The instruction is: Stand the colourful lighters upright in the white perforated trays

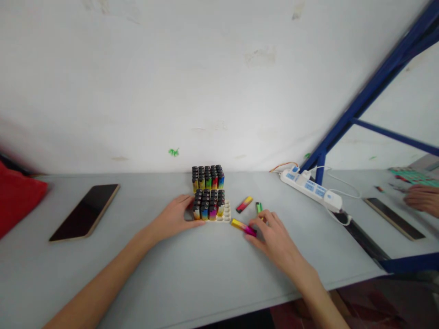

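My left hand [174, 214] grips the left side of a white lighter tray [227, 211], thumb along the front edge. Upright lighters with black tops [206, 203] fill most of its holes; round holes show bare along its right side. Just right of the tray, a yellow and magenta lighter [240, 224] lies on its side, its magenta end between the thumb and fingers of my right hand [274, 235]. A red and yellow lighter [244, 204] lies loose behind it. Partly covered by my right fingers is a green lighter [259, 208].
Behind the tray stands another block of upright lighters [207, 177]. A phone-like dark slab [85, 212] lies left, near a red cloth-like item [18, 196]. At right are a power strip [310, 187] with cables, a blue frame [343, 125] and another person's hand [423, 198].
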`<state>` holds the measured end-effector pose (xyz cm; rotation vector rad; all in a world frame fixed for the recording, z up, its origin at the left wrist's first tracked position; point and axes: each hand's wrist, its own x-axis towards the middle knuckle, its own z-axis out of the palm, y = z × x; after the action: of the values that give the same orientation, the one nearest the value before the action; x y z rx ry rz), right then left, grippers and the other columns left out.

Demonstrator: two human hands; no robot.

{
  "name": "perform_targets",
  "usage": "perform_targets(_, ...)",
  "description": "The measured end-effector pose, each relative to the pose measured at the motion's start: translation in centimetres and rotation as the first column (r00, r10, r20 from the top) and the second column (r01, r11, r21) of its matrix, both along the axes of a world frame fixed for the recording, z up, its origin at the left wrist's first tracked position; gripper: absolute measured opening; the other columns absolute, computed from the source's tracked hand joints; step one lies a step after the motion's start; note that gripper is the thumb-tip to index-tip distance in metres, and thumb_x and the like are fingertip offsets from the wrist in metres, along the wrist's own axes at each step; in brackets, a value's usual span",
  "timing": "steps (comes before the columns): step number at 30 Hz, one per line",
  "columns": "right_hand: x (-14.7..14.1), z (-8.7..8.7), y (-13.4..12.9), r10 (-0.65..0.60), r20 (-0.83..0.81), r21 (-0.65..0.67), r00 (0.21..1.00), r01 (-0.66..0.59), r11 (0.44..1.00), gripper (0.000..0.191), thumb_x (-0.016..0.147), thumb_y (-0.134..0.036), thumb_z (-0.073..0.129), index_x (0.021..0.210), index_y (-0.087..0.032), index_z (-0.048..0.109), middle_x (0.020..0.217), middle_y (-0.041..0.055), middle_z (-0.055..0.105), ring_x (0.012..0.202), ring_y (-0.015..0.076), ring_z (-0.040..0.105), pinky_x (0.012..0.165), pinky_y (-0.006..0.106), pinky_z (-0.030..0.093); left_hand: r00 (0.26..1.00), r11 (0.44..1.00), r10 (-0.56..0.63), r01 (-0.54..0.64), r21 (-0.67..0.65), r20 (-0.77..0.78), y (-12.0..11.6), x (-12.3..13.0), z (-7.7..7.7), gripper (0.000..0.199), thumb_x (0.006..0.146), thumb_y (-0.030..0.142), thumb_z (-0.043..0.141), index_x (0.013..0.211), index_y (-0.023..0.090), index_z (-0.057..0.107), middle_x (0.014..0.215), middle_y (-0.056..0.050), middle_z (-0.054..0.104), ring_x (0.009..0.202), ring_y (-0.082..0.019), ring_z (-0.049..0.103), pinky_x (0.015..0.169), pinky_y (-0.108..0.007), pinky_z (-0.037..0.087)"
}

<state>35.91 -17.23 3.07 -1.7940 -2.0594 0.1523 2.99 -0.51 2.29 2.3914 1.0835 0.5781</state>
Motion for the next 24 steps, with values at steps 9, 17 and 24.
perform_targets(9,0.9,0.7,2.7,0.030,-0.541,-0.026,0.840,-0.052,0.998,0.015,0.101,-0.037,0.079,0.110,-0.024,0.080,0.111,0.0093,0.082,0.100,0.0293,0.075,0.091,0.043,0.058,1.000,0.999,0.002,-0.001,0.050,-0.021,-0.4,0.3,0.4,0.051,0.083,0.068,0.085,0.106,0.023,0.076,0.109,-0.009,0.080,0.101,-0.034,0.076,0.094,-0.045,0.063)
perform_targets(17,-1.7,3.2,9.2,-0.002,-0.980,-0.025,0.201,-0.111,0.993,0.056,0.083,-0.076,0.090,0.103,-0.026,0.075,0.093,0.0031,0.076,0.082,0.0208,0.070,0.081,0.036,0.058,0.998,0.989,0.051,-0.044,0.141,-0.048,-0.4,0.4,-0.3,0.051,0.086,0.072,0.081,0.102,0.024,0.072,0.106,-0.011,0.078,0.099,-0.035,0.074,0.094,-0.046,0.062)
perform_targets(24,-4.5,2.3,11.5,0.024,-0.977,-0.039,0.213,-0.285,0.958,0.061,0.090,-0.086,0.075,0.107,-0.030,0.058,0.064,-0.0121,0.039,0.051,0.0122,0.029,0.048,0.024,0.027,0.997,0.982,0.052,-0.039,0.183,-0.065,-0.3,-0.1,-0.6,0.059,0.089,0.074,0.079,0.115,0.021,0.073,0.118,-0.016,0.079,0.115,-0.040,0.074,0.108,-0.055,0.060)
